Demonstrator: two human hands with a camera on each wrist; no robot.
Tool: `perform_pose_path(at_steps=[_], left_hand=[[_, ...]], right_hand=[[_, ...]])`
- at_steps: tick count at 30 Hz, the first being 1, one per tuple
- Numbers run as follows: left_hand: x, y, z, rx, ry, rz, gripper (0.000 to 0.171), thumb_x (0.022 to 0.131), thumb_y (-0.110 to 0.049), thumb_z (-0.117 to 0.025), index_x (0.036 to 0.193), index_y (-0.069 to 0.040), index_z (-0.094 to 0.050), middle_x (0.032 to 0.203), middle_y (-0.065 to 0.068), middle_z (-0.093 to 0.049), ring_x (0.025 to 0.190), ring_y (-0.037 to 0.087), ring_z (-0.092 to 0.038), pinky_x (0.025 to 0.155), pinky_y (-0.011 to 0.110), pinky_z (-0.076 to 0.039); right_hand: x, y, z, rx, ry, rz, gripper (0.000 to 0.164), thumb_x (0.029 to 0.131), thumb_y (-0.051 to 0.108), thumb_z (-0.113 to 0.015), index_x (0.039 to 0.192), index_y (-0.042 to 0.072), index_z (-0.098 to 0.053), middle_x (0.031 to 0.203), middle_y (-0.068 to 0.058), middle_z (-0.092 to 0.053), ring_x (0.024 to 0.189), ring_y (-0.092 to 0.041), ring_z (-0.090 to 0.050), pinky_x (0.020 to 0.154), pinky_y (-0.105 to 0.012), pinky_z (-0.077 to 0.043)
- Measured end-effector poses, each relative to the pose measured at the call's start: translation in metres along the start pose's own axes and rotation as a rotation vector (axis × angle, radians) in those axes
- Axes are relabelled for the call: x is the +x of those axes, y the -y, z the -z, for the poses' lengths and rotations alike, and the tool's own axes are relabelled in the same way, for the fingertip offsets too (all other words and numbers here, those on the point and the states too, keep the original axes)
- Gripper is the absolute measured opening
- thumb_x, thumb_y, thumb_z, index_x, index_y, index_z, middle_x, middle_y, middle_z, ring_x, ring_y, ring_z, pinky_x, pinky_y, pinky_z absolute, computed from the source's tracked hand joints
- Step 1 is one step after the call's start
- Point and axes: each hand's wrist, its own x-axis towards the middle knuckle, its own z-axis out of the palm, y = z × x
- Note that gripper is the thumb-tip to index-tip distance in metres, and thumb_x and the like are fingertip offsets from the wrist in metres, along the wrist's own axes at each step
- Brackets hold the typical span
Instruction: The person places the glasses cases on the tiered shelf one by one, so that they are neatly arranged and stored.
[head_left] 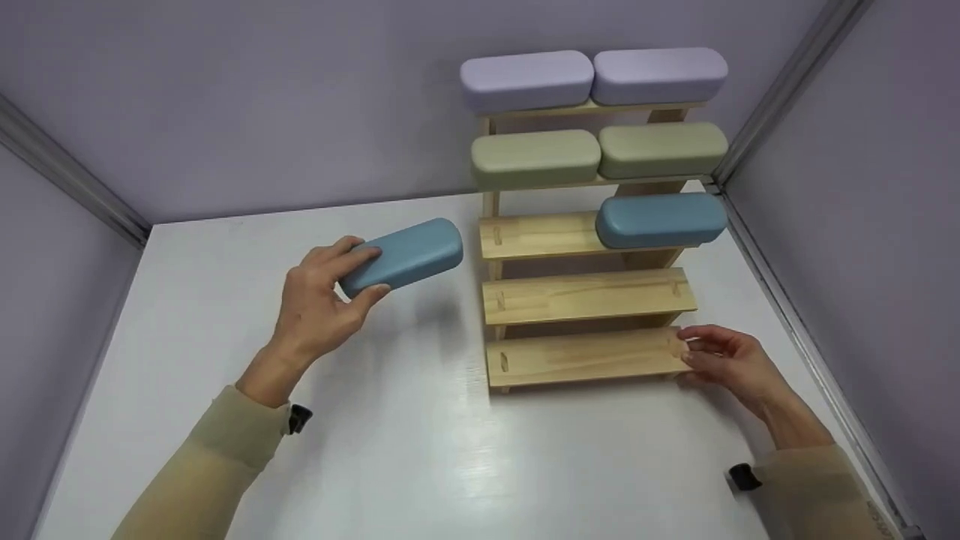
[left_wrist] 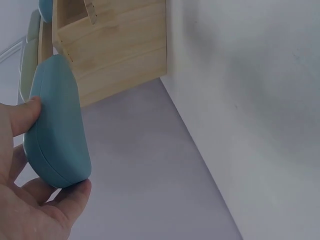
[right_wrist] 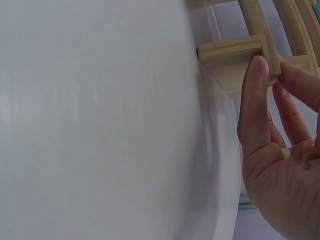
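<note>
A blue glasses case (head_left: 412, 253) is held by its near end in my left hand (head_left: 319, 300), above the table and left of a stepped wooden rack (head_left: 589, 296). In the left wrist view the thumb lies on one side of the glasses case (left_wrist: 60, 125) and fingers on the other. My right hand (head_left: 731, 364) pinches the right end of the rack's lowest step, thumb and forefinger at its corner (right_wrist: 267, 60). Another blue glasses case (head_left: 662, 220) lies on the right half of the middle step. The two lowest steps hold no cases.
Two green cases (head_left: 536, 159) lie side by side on the step above, two lilac cases (head_left: 527, 80) on the top step. The rack stands on a white table (head_left: 390, 450), near the back wall (head_left: 300, 97) and the right wall (head_left: 862, 225).
</note>
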Motion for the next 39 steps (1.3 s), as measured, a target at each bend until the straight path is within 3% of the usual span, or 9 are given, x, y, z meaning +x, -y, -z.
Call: perform_pose_path(at_steps=[5, 11, 23, 31, 39], left_hand=[[0.006, -0.015, 0.001, -0.028, -0.018, -0.065, 0.05, 0.092, -0.021, -0.094, 0.138, -0.007, -0.08, 0.146, 0.023, -0.075, 0.137, 0.045, -0.071, 0.109, 0.062, -0.063], [0.02, -0.037, -0.005, -0.057, 0.013, -0.134, 0.05, 0.093, -0.026, -0.094, 0.137, -0.009, -0.081, 0.146, 0.019, -0.076, 0.136, 0.043, -0.072, 0.11, 0.061, -0.063], [0.047, -0.07, -0.042, -0.019, 0.081, -0.28, 0.046, 0.097, -0.029, -0.09, 0.138, -0.01, -0.081, 0.147, 0.019, -0.075, 0.132, 0.04, -0.071, 0.108, 0.055, -0.063], [0.063, -0.084, -0.066, -0.06, 0.129, -0.268, 0.047, 0.099, -0.031, -0.087, 0.141, -0.012, -0.079, 0.15, 0.017, -0.073, 0.132, 0.039, -0.07, 0.108, 0.054, -0.062], [0.075, -0.092, -0.083, -0.084, 0.171, -0.241, 0.048, 0.101, -0.032, -0.085, 0.144, -0.013, -0.078, 0.154, 0.018, -0.072, 0.139, 0.039, -0.068, 0.116, 0.055, -0.057]], right_hand=[[0.0, 0.001, 0.001, 0.0, -0.002, -0.007, 0.034, 0.103, -0.004, -0.075, 0.136, 0.003, -0.074, 0.108, 0.006, -0.082, 0.094, -0.01, -0.08, 0.082, -0.031, -0.071], [-0.002, 0.0, 0.002, -0.005, -0.014, -0.021, 0.035, 0.103, -0.002, -0.076, 0.137, 0.003, -0.074, 0.109, 0.006, -0.081, 0.096, -0.011, -0.081, 0.083, -0.033, -0.071], [-0.002, -0.002, 0.001, 0.005, -0.017, -0.015, 0.034, 0.103, -0.003, -0.076, 0.135, 0.007, -0.076, 0.105, 0.007, -0.078, 0.09, -0.009, -0.078, 0.079, -0.028, -0.07], [-0.002, -0.002, 0.003, 0.001, -0.03, -0.025, 0.035, 0.102, -0.003, -0.077, 0.136, 0.007, -0.076, 0.107, 0.007, -0.079, 0.093, -0.009, -0.079, 0.081, -0.03, -0.071], [-0.001, -0.002, 0.001, 0.002, -0.035, -0.028, 0.035, 0.102, -0.002, -0.078, 0.136, 0.006, -0.076, 0.106, 0.007, -0.079, 0.092, -0.009, -0.078, 0.081, -0.028, -0.07]])
